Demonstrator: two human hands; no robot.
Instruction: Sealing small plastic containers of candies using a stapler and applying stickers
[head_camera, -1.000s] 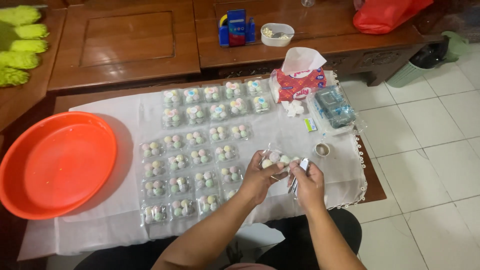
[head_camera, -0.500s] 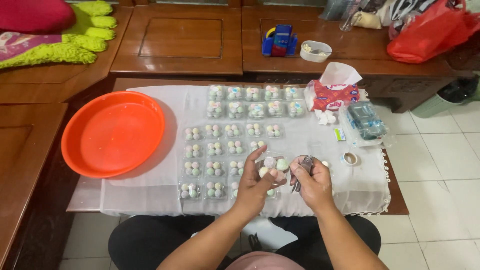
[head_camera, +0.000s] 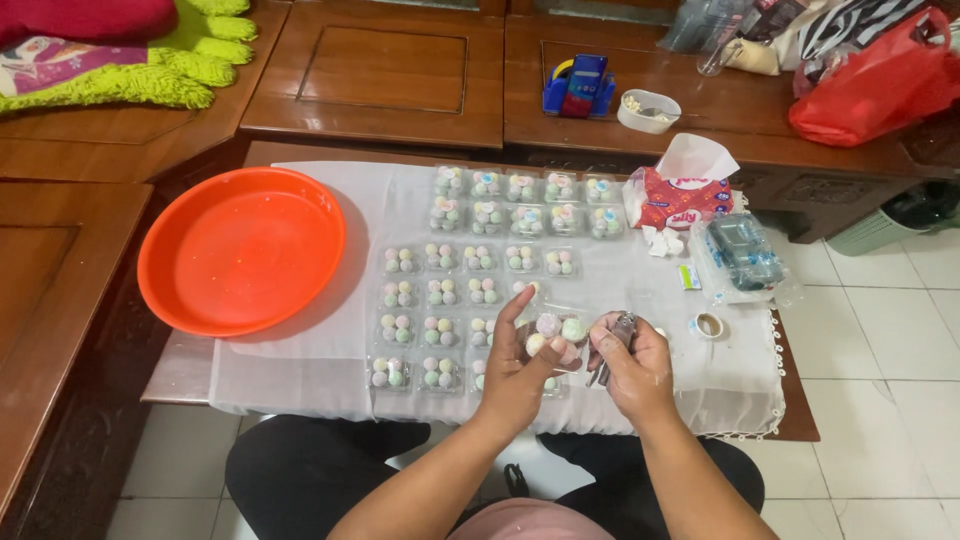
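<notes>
White cloth, left grip grasping clear plastic clamshell, right grip clenching metal stapler.

You are sitting in a home living room, at a low wooden coffee table covered with a white cloth. Around that table stands matching dark carved wooden furniture: panelled side tables just behind it and another to its left. Beyond the table's far left corner lies a lime-green shaggy mat with a red cushion. Pale floor tiles spread to the table's right. Household clutter sits behind the table: a tissue pack, a red plastic bag, a small white bowl.
</notes>
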